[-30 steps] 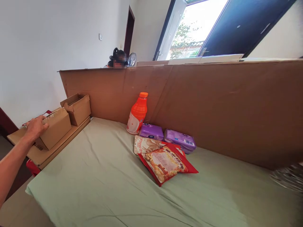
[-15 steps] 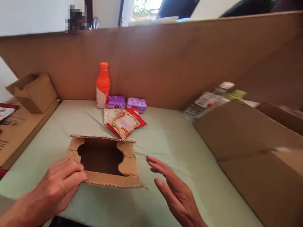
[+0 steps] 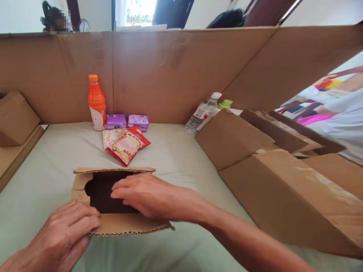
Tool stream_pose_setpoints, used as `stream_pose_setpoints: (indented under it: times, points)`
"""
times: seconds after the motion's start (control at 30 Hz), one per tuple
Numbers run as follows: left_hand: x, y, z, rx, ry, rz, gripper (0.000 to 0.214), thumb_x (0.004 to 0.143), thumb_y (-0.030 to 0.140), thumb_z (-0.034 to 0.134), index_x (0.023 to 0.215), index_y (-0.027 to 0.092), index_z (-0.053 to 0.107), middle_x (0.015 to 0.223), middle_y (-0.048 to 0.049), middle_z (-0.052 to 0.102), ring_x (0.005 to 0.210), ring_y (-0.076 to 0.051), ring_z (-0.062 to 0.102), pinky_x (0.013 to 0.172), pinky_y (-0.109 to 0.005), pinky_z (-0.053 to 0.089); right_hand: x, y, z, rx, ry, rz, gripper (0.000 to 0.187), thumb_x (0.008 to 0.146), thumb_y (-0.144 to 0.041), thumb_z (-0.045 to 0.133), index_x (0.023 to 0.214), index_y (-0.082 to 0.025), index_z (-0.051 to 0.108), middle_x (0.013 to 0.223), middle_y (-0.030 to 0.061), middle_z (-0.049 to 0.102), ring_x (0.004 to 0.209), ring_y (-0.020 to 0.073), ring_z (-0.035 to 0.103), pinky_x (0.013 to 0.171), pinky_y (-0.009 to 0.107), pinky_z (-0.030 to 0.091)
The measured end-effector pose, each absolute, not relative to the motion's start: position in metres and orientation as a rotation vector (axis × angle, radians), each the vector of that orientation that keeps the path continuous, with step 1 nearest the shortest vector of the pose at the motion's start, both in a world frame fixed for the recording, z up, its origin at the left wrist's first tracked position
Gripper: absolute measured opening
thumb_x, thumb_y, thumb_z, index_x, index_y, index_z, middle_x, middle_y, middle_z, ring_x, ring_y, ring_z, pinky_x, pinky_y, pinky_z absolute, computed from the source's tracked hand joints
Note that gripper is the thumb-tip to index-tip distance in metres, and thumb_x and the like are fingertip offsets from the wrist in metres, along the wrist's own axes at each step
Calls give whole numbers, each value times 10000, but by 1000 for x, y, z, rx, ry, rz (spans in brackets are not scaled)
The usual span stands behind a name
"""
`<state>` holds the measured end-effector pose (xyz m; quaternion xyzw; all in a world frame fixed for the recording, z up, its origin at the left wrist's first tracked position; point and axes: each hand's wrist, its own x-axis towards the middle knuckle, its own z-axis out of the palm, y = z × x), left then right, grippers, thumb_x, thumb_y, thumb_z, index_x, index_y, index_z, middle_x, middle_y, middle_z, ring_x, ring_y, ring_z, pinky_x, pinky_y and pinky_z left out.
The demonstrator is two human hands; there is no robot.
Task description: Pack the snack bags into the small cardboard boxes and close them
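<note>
A small cardboard box [image 3: 127,225] stands in front of me on the cloth, its top open and its inside dark. My left hand [image 3: 68,226] is closed on the near left corner of its rim, fingers over the flap and thumb below. Over the opening reaches my right hand [image 3: 144,194], its fingers loosely bent and pointing left with nothing visible in them. It covers the box's right flap, and I cannot tell whether it touches that flap. Just beyond the box lie red and white snack packets [image 3: 126,145], overlapping.
Behind the packets are an orange bottle [image 3: 96,104] and two purple packs [image 3: 116,121]. A clear bottle [image 3: 202,113] leans by large cardboard boxes [image 3: 255,189] on the right. A cardboard wall [image 3: 159,71] closes the back; another box [image 3: 17,121] sits at left.
My right hand has moved left from beside the box to over its opening. My left hand keeps its hold on the rim. The view has swung to the right.
</note>
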<state>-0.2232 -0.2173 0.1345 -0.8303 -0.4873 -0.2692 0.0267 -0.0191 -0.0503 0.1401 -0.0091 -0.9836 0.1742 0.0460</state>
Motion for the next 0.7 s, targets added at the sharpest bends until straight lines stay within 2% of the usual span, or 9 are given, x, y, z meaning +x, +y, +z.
stream_pose_setpoints:
  times: [0.13,0.23,0.33,0.4,0.5,0.57,0.7]
  points:
    - [-222,-216,139,-2586,-1502,-766,316,877,7,402,1058,219,551,926,11,769,834,-101,718,752,-194,548,-47,-50,157,-36,-3540,238,160,953,-190,637,990,-92,758,911,144,782,808,251,746,632,313,503]
    - [-222,-214,143,-2566,-1503,-770,333,850,4,389,1007,239,565,904,33,771,831,-98,720,748,-198,540,-15,-50,166,-180,-3381,264,163,979,-240,613,958,-142,741,871,105,766,789,238,721,688,331,495]
    - [-225,-210,140,-2552,-1497,-719,376,805,17,404,1013,249,613,991,52,779,927,-106,722,909,-232,513,35,-40,156,-409,-3027,556,183,999,-245,567,1033,-182,735,986,90,768,883,216,711,808,335,514]
    - [-228,-208,132,-2521,-1505,-676,362,803,43,424,1020,239,638,1068,36,777,991,-133,715,1041,-284,446,62,-30,134,-532,-2771,879,235,1004,-307,556,1110,-201,737,1082,95,768,900,197,713,823,323,533]
    - [-232,-206,116,-2411,-1531,-705,278,834,90,492,1010,214,669,1104,-19,774,1055,-189,696,1160,-365,329,78,-11,94,-756,-2214,1325,328,963,-487,597,1020,-206,756,911,77,775,771,185,698,743,316,551]
    - [-234,-207,104,-2339,-1558,-732,238,842,107,538,1003,206,683,1136,-53,767,1121,-222,667,1183,-397,296,70,6,71,-963,-1786,1498,347,905,-532,661,916,-195,746,819,67,757,688,170,667,679,300,538]
    - [-236,-212,88,-2251,-1629,-779,276,805,76,551,1010,196,692,1285,-106,712,1303,-261,566,1191,-426,294,18,45,39,-1310,-1333,1800,266,843,-386,761,961,-154,703,1030,127,767,750,164,699,594,245,506]
